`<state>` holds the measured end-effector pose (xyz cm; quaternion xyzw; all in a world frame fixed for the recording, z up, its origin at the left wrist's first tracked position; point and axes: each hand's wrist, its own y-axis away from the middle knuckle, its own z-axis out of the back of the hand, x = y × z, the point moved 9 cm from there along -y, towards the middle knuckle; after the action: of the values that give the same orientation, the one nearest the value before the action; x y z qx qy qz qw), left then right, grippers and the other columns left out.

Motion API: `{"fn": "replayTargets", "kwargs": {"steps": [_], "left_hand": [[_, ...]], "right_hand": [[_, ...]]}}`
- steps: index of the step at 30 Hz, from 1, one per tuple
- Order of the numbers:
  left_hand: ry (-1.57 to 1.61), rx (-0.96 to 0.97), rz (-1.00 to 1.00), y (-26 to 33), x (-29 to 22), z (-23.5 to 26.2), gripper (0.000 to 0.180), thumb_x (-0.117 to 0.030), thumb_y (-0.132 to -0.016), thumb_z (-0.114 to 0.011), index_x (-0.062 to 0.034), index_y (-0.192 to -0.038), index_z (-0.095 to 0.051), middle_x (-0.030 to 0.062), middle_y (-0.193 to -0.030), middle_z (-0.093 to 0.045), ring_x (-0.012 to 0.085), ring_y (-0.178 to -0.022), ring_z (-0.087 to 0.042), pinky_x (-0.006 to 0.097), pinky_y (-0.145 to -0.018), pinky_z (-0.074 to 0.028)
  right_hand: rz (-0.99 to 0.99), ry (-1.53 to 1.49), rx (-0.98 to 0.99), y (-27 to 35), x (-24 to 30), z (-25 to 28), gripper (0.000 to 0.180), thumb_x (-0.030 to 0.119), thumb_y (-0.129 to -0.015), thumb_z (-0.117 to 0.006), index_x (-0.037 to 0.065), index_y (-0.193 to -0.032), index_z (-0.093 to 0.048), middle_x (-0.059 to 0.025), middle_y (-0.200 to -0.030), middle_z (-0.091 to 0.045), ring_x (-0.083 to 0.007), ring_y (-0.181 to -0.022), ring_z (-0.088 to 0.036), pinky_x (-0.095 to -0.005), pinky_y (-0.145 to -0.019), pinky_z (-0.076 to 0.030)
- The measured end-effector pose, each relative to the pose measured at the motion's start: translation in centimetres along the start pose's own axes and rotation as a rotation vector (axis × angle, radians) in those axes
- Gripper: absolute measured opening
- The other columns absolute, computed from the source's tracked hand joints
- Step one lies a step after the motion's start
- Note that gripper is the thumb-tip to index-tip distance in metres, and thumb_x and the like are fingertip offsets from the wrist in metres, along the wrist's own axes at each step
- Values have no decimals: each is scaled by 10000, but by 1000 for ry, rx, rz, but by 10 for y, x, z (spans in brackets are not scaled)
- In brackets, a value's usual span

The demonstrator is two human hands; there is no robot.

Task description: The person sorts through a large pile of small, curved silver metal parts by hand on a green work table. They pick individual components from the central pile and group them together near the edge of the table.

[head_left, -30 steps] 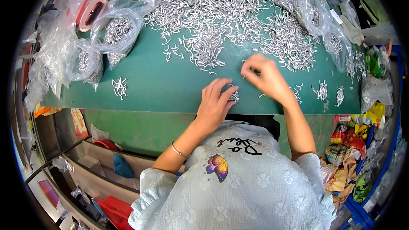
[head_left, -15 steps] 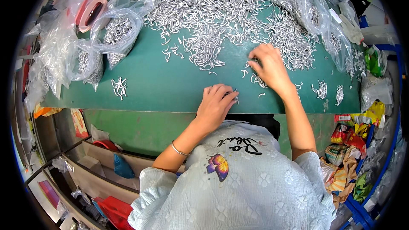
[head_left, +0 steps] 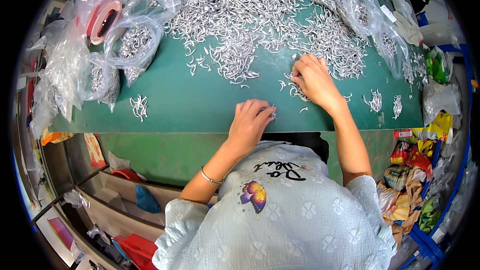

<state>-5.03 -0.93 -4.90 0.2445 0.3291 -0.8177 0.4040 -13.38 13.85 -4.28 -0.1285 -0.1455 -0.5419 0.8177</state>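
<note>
On the green mat (head_left: 200, 102), right hand (head_left: 314, 81) moved into metal hooks (head_left: 250, 15), fingers pinching some, left hand (head_left: 252, 120) unmoved, clenched on hooks.

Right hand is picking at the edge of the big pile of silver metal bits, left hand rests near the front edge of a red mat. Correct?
Not quite: the mat is green, not red, as the head view shows. The rest holds: the right hand is at the edge of the big pile of silver metal bits, and the left hand rests near the mat's front edge.

metal clip heap (head_left: 260, 15) behind hands on table (head_left: 190, 105) | filled bags (head_left: 135, 45) left | small clip bundles (head_left: 139, 106) front-left
</note>
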Motion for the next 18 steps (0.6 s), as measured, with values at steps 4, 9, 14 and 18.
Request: {"fn": "replayTargets", "kwargs": {"steps": [4, 9, 14, 18], "left_hand": [[-7, -3, 5, -1, -1, 1, 325, -52, -762, -710, -82, -1079, -646, 51, -1013, -590, 254, -969, -554, 378, -802, -386], [-7, 3, -4, -2, -1, 1, 338, -48, -752, -711, -71, -1081, -641, 56, -1013, -586, 253, -974, -554, 384, -813, -391], [-3, -3, -4, 0, 0, 0, 333, -3, -751, -695, -77, -1073, -653, 59, -1018, -590, 260, -959, -553, 376, -800, -382], [2, 9, -8, -1, 0, -1, 337, 3, -745, -699, -70, -1071, -653, 64, -1016, -590, 264, -950, -550, 376, -799, -381]], "right_hand": [[22, 53, -38, 6, 4, 11, 113, 74, -788, -684, 40, -837, -587, -98, -906, -540, -277, -944, -503, -392, -819, -359], [0, -7, -83, 16, -4, 16, 99, 45, -821, -653, 48, -852, -559, -87, -886, -529, -275, -894, -485, -380, -799, -346], [-189, -299, 5, 48, -55, 53, 123, 0, -788, -670, -23, -800, -550, -115, -769, -560, -285, -764, -538, -378, -742, -427], [-171, -198, 4, 76, -73, 60, 124, 28, -775, -693, -4, -813, -580, -99, -808, -571, -288, -830, -548, -384, -749, -425]]}}
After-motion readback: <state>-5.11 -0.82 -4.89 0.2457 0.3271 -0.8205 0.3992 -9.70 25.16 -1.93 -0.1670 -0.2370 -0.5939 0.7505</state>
